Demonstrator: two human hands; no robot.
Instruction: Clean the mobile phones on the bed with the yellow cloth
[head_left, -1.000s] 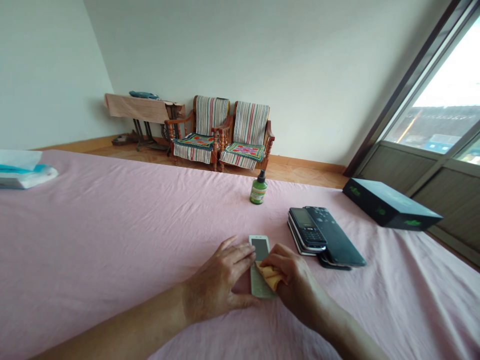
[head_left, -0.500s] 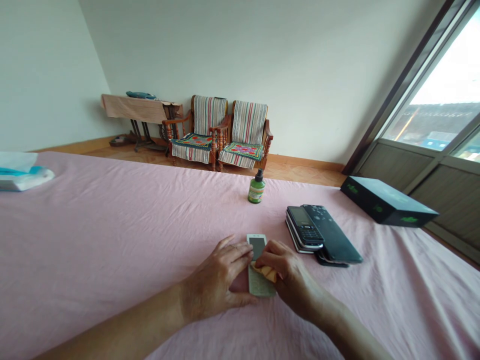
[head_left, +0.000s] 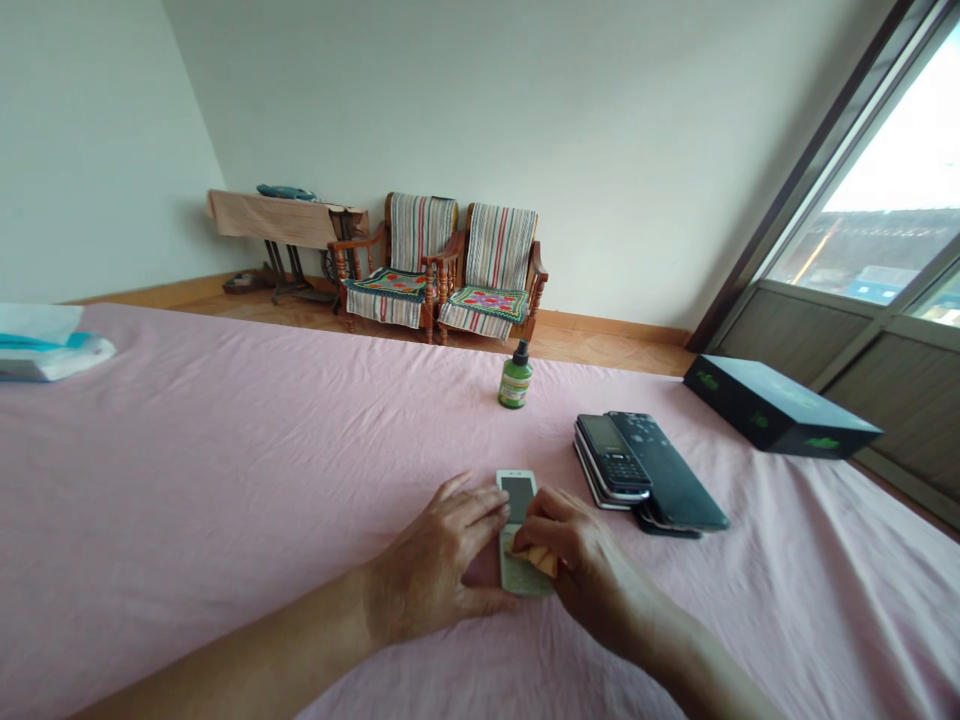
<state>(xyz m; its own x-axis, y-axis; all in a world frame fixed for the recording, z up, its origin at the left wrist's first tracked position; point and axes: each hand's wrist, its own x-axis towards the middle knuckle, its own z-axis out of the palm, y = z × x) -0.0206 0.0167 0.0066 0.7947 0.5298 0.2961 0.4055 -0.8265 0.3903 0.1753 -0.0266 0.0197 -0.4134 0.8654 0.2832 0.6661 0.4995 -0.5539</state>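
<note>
A white flip phone (head_left: 517, 500) lies unfolded on the pink sheet in front of me, screen half away and keypad half near. My left hand (head_left: 439, 550) holds it from the left, fingertips against the screen half's edge and thumb by the lower corner. Pinched in my right hand (head_left: 574, 540) is a small orange-yellow cloth (head_left: 541, 561), pressed on the keypad half. That hand and the cloth hide part of the keys and the phone's right edge. Beyond the phone stands a green spray bottle (head_left: 515, 378) with a black top.
To the right are stacked phones, with a black keypad phone (head_left: 611, 455) on top beside a dark smartphone (head_left: 675, 480). A black box (head_left: 780, 405) sits farther right. A tissue pack (head_left: 56, 358) lies far left on the pink sheet (head_left: 247, 430). Two wooden chairs (head_left: 491, 250) stand behind.
The cloth in my right hand has slid slightly down the keypad half. My left hand keeps its place on the phone. The whole view has shifted a little.
</note>
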